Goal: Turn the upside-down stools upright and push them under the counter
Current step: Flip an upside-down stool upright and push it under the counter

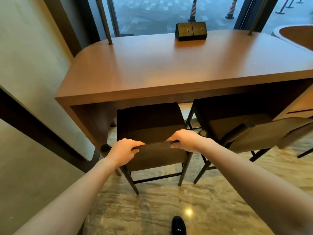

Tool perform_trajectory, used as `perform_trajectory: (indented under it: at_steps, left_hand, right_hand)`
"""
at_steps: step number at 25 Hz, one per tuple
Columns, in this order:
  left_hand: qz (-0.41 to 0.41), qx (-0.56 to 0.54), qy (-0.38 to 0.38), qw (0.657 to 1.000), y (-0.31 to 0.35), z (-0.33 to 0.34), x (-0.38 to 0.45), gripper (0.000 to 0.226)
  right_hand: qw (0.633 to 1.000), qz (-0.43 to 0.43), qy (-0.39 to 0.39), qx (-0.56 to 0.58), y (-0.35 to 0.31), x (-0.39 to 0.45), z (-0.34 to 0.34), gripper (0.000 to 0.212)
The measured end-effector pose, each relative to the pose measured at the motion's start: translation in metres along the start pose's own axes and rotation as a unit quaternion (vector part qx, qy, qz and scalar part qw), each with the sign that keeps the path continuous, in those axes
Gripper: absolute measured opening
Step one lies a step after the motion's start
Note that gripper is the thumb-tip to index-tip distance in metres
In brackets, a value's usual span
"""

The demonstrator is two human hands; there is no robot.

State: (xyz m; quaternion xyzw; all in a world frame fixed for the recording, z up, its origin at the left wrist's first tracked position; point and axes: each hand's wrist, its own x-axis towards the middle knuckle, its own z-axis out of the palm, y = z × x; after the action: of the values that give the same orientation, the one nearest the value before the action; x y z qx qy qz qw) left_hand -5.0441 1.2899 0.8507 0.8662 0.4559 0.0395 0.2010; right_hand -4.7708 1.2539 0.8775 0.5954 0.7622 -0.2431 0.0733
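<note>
With left hand [124,150] and right hand [183,139] gripping the stool's backrest [157,150], push evenly, straight under the table [152,65].

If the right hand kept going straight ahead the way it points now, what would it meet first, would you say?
Probably the counter: the right hand, gripping the stool backrest, points toward the counter's front edge above the seat. Depth is unclear, so it might pass beneath.

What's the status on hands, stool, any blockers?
Both hands, left and right, grip the stool backrest. Stool upright, seat partly under counter. Nothing visible in its path.
</note>
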Motion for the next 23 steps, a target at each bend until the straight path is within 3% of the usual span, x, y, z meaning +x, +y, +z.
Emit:
perform_trajectory:
  at_steps: [4, 8, 11, 14, 17, 20, 23]
  left_hand:
    - [-0.009, -0.006, -0.033, 0.999, -0.002, -0.001, 0.005, 0.040]
    - [-0.004, 0.065, -0.033, 0.997, -0.001, 0.002, 0.001, 0.039]
    - [-0.026, 0.091, -0.056, 0.994, 0.007, 0.000, 0.002, 0.036]
    - [-0.069, 0.078, -0.097, 0.990, 0.029, -0.009, 0.012, 0.041]
    - [-0.045, 0.063, -0.069, 0.995, 0.070, -0.003, 0.029, 0.059]
    - [-0.003, 0.024, -0.030, 0.999, 0.136, 0.016, 0.068, 0.070]
    - [0.020, -0.010, -0.073, 0.997, 0.203, 0.027, 0.119, 0.064]
  right_hand:
    - [0.999, 0.020, -0.004, 0.036, 0.000, 0.005, -0.004, 0.033]
    - [0.999, 0.024, 0.046, -0.005, -0.005, 0.001, 0.010, 0.026]
    - [0.999, 0.016, 0.026, -0.041, 0.008, -0.014, 0.004, 0.039]
    - [0.999, 0.036, 0.039, -0.004, 0.060, -0.043, -0.036, 0.049]
    - [0.993, 0.091, 0.069, -0.006, 0.132, -0.076, -0.066, 0.056]
    - [0.986, 0.152, 0.016, -0.070, 0.200, -0.102, -0.069, 0.062]
    - [0.982, 0.150, -0.019, -0.113, 0.255, -0.113, -0.066, 0.053]
